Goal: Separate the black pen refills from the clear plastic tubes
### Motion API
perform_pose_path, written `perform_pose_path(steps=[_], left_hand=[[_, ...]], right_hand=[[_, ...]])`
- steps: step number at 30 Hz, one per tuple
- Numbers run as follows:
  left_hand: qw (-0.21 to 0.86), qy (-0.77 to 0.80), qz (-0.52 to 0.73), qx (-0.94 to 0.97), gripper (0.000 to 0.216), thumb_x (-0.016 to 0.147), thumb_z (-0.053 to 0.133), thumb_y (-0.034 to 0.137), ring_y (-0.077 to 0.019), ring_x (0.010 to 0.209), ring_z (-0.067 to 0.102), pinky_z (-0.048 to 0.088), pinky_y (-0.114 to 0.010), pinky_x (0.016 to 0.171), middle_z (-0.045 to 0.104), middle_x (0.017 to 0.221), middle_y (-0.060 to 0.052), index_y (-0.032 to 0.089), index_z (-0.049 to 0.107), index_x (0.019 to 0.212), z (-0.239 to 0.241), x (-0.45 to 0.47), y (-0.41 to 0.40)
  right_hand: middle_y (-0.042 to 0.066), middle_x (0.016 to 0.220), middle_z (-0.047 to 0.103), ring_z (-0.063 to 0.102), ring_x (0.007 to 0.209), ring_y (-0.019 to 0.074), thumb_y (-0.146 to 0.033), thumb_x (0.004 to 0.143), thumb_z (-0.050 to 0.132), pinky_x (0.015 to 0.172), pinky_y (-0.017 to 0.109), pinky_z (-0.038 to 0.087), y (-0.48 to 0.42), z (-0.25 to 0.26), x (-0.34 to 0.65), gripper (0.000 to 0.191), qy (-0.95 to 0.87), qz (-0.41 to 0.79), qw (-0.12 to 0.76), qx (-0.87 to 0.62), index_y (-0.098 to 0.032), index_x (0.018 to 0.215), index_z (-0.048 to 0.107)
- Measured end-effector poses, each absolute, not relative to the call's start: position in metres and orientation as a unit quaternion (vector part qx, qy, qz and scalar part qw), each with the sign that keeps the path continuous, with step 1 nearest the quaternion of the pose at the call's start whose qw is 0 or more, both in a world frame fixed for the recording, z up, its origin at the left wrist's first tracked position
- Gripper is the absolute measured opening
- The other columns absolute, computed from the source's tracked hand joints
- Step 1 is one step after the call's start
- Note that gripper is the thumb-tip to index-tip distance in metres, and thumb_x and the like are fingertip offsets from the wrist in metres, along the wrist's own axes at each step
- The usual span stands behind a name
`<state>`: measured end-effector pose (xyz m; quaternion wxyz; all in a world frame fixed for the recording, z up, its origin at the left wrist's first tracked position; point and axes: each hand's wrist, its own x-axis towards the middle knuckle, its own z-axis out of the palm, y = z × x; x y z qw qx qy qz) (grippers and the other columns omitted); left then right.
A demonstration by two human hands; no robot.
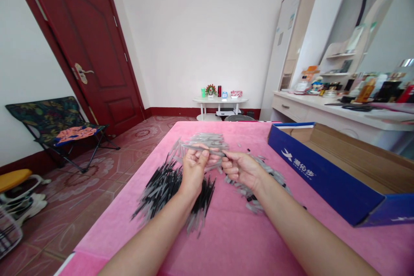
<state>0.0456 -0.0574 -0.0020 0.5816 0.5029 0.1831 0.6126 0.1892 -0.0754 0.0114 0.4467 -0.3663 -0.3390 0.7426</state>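
Note:
My left hand (pixel 193 168) and my right hand (pixel 241 167) meet over a pink cloth-covered table (pixel 226 233). Both have their fingers pinched on a thin grey pen barrel (pixel 207 150) held level between them. Under my left forearm lies a heap of black pen refills (pixel 164 187). A pile of clear grey pen barrels (pixel 207 140) sits just beyond my hands. More grey parts (pixel 258 185) are scattered under and around my right wrist.
An open blue cardboard box (pixel 323 177) lies at the table's right. A white dresser (pixel 339 114) with bottles stands behind it. A folding chair (pixel 61 127) and a red door (pixel 90 43) are on the left. A small white side table (pixel 220 103) stands by the far wall.

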Motion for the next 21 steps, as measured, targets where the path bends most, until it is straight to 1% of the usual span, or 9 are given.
perform_pose_path(steps=[2, 4, 6, 8, 9, 11, 13, 17, 21], left_hand=[[0.571, 0.181, 0.613, 0.516, 0.02, 0.072, 0.06, 0.028, -0.0114, 0.064, 0.061, 0.05, -0.023, 0.06, 0.064, 0.082, -0.004, 0.017, 0.049, 0.085, -0.001, 0.045, -0.056], [0.575, 0.183, 0.612, 0.512, 0.022, 0.072, 0.06, 0.03, -0.0118, 0.066, 0.061, 0.049, -0.023, 0.061, 0.064, 0.081, -0.003, 0.017, 0.049, 0.086, -0.001, 0.043, -0.054], [0.591, 0.191, 0.606, 0.497, 0.022, 0.073, 0.059, 0.033, -0.0123, 0.07, 0.06, 0.049, -0.023, 0.061, 0.063, 0.08, -0.003, 0.017, 0.05, 0.086, -0.001, 0.041, -0.051], [0.616, 0.2, 0.595, 0.477, 0.023, 0.074, 0.057, 0.036, -0.0123, 0.072, 0.059, 0.048, -0.023, 0.061, 0.062, 0.077, -0.002, 0.017, 0.052, 0.087, -0.002, 0.038, -0.047], [0.63, 0.205, 0.586, 0.466, 0.024, 0.075, 0.056, 0.037, -0.0121, 0.071, 0.058, 0.048, -0.023, 0.061, 0.061, 0.075, -0.002, 0.017, 0.054, 0.088, -0.002, 0.037, -0.045], [0.66, 0.211, 0.568, 0.445, 0.027, 0.075, 0.055, 0.038, -0.0114, 0.066, 0.056, 0.047, -0.023, 0.058, 0.057, 0.069, -0.001, 0.016, 0.056, 0.09, -0.002, 0.034, -0.043], [0.685, 0.211, 0.548, 0.431, 0.032, 0.073, 0.057, 0.039, -0.01, 0.059, 0.054, 0.047, -0.023, 0.055, 0.053, 0.064, 0.001, 0.016, 0.058, 0.095, 0.0, 0.033, -0.043], [0.707, 0.225, 0.508, 0.438, 0.042, 0.07, 0.059, 0.042, -0.0071, 0.05, 0.048, 0.043, -0.021, 0.049, 0.049, 0.063, 0.003, 0.019, 0.056, 0.106, 0.003, 0.033, -0.045], [0.661, 0.281, 0.497, 0.487, 0.046, 0.07, 0.058, 0.043, -0.0036, 0.041, 0.037, 0.03, -0.016, 0.039, 0.044, 0.059, 0.005, 0.018, 0.058, 0.108, 0.004, 0.033, -0.045]], right_hand=[[-0.008, 0.047, 0.03, 0.019, 0.033, 0.0019, -0.031, 0.084, 0.038, 0.033, 0.015, 0.014, -0.076, 0.012, 0.188, 0.027, -0.338, 0.748, 0.442, -0.363, -0.016, 0.062, 0.039], [-0.008, 0.047, 0.032, 0.02, 0.033, 0.0024, -0.036, 0.084, 0.037, 0.034, 0.016, 0.016, -0.076, 0.013, 0.187, 0.029, -0.348, 0.741, 0.441, -0.368, -0.016, 0.062, 0.04], [-0.006, 0.048, 0.037, 0.025, 0.034, 0.0036, -0.044, 0.083, 0.036, 0.035, 0.017, 0.02, -0.078, 0.013, 0.187, 0.035, -0.407, 0.674, 0.454, -0.417, -0.016, 0.063, 0.043], [-0.002, 0.051, 0.045, 0.036, 0.039, 0.0061, -0.047, 0.081, 0.039, 0.04, 0.019, 0.025, -0.079, 0.011, 0.189, 0.037, -0.531, 0.51, 0.432, -0.521, -0.016, 0.063, 0.049], [0.0, 0.053, 0.05, 0.043, 0.045, 0.0081, -0.045, 0.079, 0.043, 0.044, 0.02, 0.028, -0.079, 0.009, 0.19, 0.034, -0.601, 0.391, 0.389, -0.579, -0.016, 0.063, 0.052], [0.002, 0.063, 0.059, 0.053, 0.061, 0.0125, -0.034, 0.073, 0.052, 0.052, 0.022, 0.031, -0.08, 0.004, 0.193, 0.019, -0.689, 0.17, 0.259, -0.656, -0.018, 0.066, 0.06], [0.001, 0.073, 0.063, 0.056, 0.072, 0.0157, -0.025, 0.067, 0.057, 0.056, 0.024, 0.031, -0.081, -0.002, 0.196, 0.008, -0.713, 0.053, 0.16, -0.68, -0.023, 0.07, 0.065], [0.005, 0.078, 0.064, 0.058, 0.076, 0.0204, -0.021, 0.062, 0.06, 0.057, 0.026, 0.03, -0.08, -0.012, 0.194, 0.01, -0.713, 0.028, 0.11, -0.692, -0.024, 0.068, 0.067], [0.007, 0.081, 0.064, 0.058, 0.079, 0.0218, -0.016, 0.06, 0.06, 0.058, 0.026, 0.032, -0.081, -0.016, 0.188, 0.011, -0.717, 0.013, 0.088, -0.691, -0.02, 0.068, 0.065]])
